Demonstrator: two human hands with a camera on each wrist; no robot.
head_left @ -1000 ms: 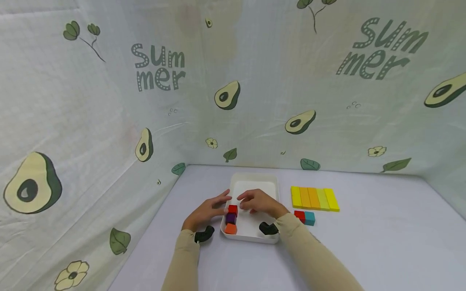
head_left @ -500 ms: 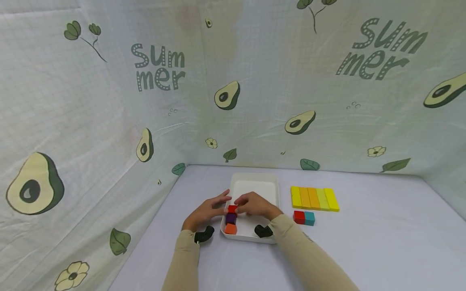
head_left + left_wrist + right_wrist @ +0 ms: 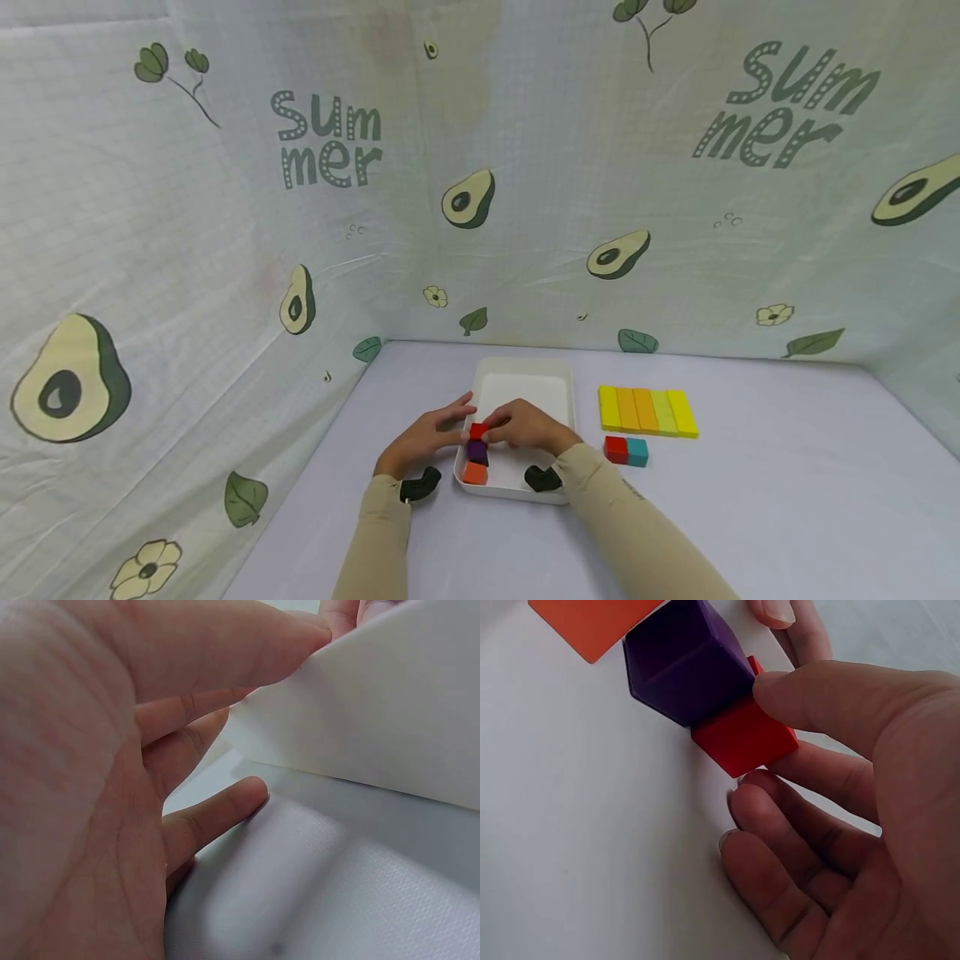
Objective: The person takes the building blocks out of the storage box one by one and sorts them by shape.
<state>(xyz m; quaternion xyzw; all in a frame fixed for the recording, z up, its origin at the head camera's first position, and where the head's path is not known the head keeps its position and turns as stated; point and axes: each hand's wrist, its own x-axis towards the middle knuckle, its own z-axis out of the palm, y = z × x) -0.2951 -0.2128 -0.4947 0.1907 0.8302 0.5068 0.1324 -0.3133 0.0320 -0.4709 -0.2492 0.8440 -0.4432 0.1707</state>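
A white tray (image 3: 558, 392) stands on the lilac table. Down its left side runs a column of a red cube (image 3: 477, 431), a purple cube (image 3: 476, 451) and an orange cube (image 3: 474, 472). My right hand (image 3: 495, 421) reaches into the tray and pinches the red cube (image 3: 742, 739) between thumb and curled fingers, hard against the purple cube (image 3: 686, 667). An orange cube (image 3: 592, 622) shows at the top edge. My left hand (image 3: 453, 422) lies against the tray's left outer wall (image 3: 390, 712) with fairly straight fingers, its thumb at the rim.
To the right of the tray lies a row of long yellow and orange blocks (image 3: 647, 410), with a red cube (image 3: 616, 448) and a teal cube (image 3: 637, 451) in front of it. Avocado-print fabric walls close the back and left sides.
My right hand has slid left across the tray and closed its fingertips on the red cube. The left hand has stayed at the tray's wall.
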